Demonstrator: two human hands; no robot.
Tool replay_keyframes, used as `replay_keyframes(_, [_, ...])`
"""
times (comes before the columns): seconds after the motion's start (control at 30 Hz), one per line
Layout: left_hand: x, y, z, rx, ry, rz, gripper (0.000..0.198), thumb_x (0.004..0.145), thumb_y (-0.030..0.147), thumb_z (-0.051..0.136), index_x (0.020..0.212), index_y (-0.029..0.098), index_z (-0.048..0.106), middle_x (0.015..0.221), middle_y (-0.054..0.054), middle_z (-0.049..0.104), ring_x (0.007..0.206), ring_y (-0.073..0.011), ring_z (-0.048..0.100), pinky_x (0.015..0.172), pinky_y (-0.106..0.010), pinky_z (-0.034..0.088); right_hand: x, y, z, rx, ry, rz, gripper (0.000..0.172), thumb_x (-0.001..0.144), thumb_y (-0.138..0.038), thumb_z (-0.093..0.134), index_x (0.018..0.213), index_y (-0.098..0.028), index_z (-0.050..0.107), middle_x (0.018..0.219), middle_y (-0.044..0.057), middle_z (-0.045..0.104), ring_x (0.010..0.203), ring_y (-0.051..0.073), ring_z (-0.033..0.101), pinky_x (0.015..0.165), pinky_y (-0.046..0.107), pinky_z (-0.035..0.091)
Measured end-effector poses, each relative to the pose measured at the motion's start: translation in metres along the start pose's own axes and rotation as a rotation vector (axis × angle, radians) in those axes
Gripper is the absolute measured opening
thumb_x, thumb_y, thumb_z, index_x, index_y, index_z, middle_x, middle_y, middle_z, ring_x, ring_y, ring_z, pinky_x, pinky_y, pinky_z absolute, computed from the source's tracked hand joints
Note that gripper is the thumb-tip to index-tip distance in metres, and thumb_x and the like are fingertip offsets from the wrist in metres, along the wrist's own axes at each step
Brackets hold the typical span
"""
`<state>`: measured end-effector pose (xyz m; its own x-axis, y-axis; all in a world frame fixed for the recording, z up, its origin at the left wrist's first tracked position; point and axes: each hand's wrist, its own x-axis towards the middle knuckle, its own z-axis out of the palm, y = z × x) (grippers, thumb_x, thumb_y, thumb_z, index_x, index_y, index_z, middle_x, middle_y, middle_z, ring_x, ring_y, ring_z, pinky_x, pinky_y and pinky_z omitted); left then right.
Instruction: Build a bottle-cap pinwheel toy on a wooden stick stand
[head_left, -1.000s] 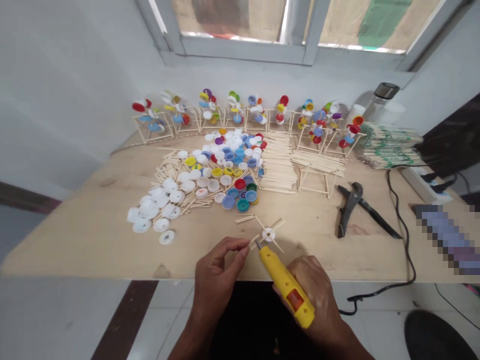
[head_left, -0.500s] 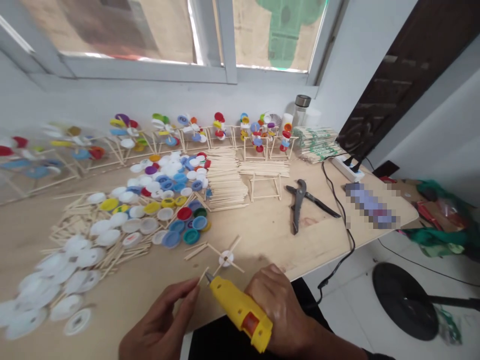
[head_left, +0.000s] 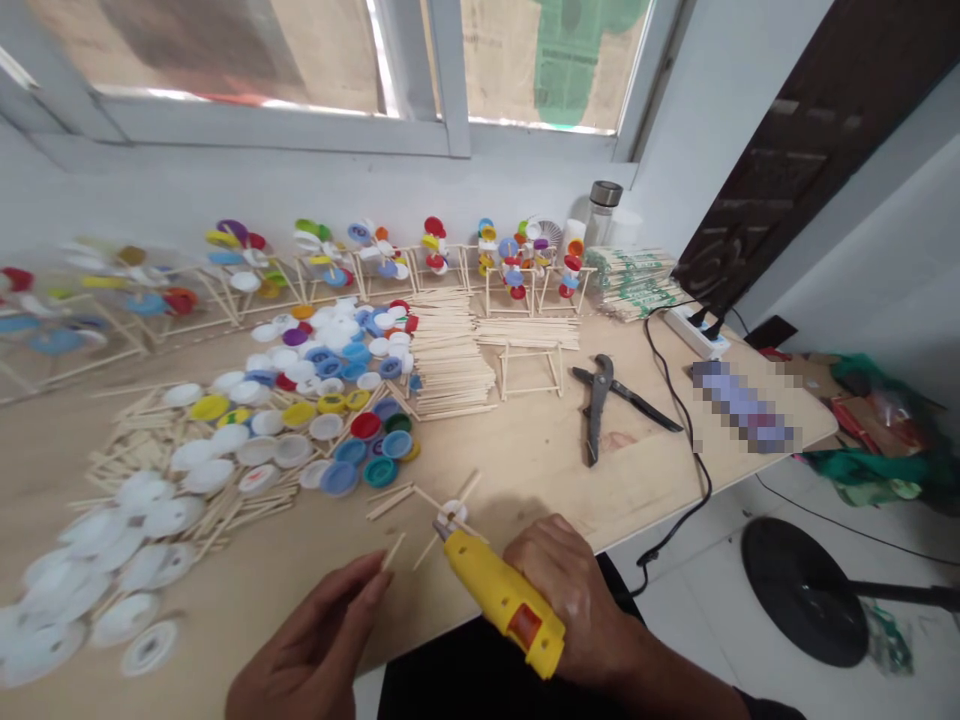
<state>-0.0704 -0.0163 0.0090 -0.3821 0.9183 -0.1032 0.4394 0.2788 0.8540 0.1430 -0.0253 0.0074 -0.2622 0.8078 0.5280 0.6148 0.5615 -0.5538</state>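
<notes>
My left hand (head_left: 322,630) pinches a short wooden stick (head_left: 393,551) between thumb and fingers, its tip pointing up and away. In my right hand (head_left: 559,590) is a yellow hot glue gun (head_left: 499,595), gripped by the handle. The gun's nozzle lies over a white bottle cap (head_left: 451,513) on the table, which has sticks glued around it like spokes; whether the nozzle touches the cap I cannot tell. Just left of that cap lie a few loose short sticks (head_left: 390,502).
Colored bottle caps (head_left: 349,450) and white discs (head_left: 120,540) spread over the left side. Stick piles (head_left: 450,360), a stick frame (head_left: 531,370) and a black plier-like cutter (head_left: 598,410) lie beyond. Finished cap wheels (head_left: 435,245) line the wall. A black cable (head_left: 694,450) crosses the right edge.
The glue gun has moved right and its nozzle is now over the white cap, away from the stick. My left hand has drawn slightly left with the stick.
</notes>
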Motion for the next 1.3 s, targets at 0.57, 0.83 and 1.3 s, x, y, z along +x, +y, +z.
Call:
replay_keyframes(0.57, [-0.004,0.001,0.016,-0.359,0.006,-0.115,0.025,0.065,0.039,0.075,0.083,0.021,0.071,0.086,-0.001,0.075,0.088,-0.0198,0.068,0.085,-0.029,0.052,-0.006,0.119,-0.1,-0.547,-0.052,-0.169,0.015,0.09,-0.017,0.052,0.103,-0.016,0.06,0.095,0.012,0.069,0.087,0.024,0.063,0.074,0.037,0.044])
replay_keyframes(0.83, [0.004,-0.012,0.021,-0.417,-0.073,-0.016,0.026,0.064,0.038,0.076,0.079,0.018,0.072,0.082,-0.004,0.075,0.083,-0.0217,0.069,0.079,-0.031,0.055,0.005,0.139,-0.112,-0.735,-0.157,-0.231,0.009,0.091,-0.02,0.049,0.093,-0.017,0.057,0.091,0.009,0.069,0.082,0.023,0.062,0.074,0.036,0.042])
replay_keyframes(1.3, [0.008,-0.008,0.021,-0.363,-0.098,0.086,0.015,0.072,0.03,0.069,0.081,0.019,0.072,0.084,-0.004,0.074,0.085,-0.0204,0.069,0.085,-0.033,0.054,0.005,0.165,-0.137,-0.689,-0.469,-0.202,0.044,0.077,-0.035,0.056,0.117,-0.016,0.052,0.113,0.015,0.063,0.102,0.032,0.058,0.083,0.043,0.043])
